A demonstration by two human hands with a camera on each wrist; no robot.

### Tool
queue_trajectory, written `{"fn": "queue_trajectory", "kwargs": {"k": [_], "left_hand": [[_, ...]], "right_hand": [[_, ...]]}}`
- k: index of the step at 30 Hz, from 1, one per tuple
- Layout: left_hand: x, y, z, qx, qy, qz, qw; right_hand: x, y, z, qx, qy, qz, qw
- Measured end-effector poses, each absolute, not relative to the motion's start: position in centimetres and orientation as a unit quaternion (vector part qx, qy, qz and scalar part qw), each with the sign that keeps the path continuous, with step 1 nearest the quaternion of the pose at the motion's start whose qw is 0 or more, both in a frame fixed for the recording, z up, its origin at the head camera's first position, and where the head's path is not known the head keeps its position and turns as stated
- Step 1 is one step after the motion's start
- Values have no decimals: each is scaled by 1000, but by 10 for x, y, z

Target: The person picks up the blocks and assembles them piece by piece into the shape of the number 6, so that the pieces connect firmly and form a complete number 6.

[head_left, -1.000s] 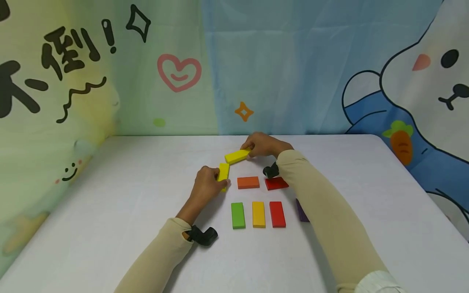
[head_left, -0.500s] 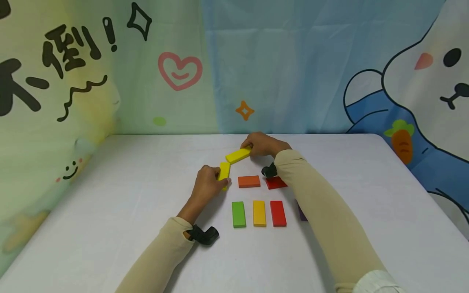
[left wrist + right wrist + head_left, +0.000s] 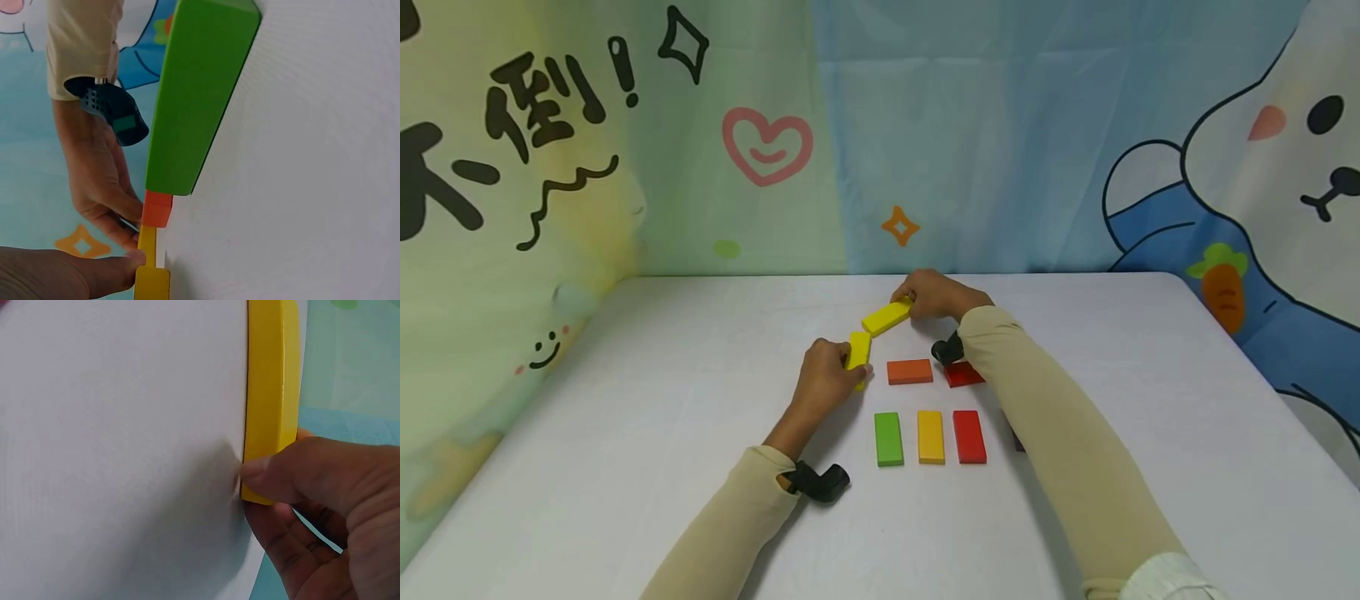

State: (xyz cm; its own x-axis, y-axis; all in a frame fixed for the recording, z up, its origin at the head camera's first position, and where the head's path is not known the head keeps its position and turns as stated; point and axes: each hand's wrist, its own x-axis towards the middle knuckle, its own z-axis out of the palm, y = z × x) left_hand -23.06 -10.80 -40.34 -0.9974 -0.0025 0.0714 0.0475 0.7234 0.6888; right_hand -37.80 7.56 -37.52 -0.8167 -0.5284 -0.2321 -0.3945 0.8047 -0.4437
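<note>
Swung slightly farther away at its right end, the far yellow block [image 3: 886, 318] now slants from near left to far right, that end pinched by the right hand [image 3: 936, 294], perhaps for leverage. The left hand [image 3: 822, 377] pinches the left yellow block [image 3: 859, 348], left of the orange block [image 3: 909, 372], apparently steadying it, long axis running near to far; whether the yellow blocks touch is unclear.
</note>
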Motion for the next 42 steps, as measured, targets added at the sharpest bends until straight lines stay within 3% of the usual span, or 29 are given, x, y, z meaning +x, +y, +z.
{"fn": "queue_trajectory", "kwargs": {"k": [42], "left_hand": [[-231, -107, -406, -1, -927, -373, 33]], "right_hand": [[-379, 80, -383, -246, 920, -250, 176]]}}
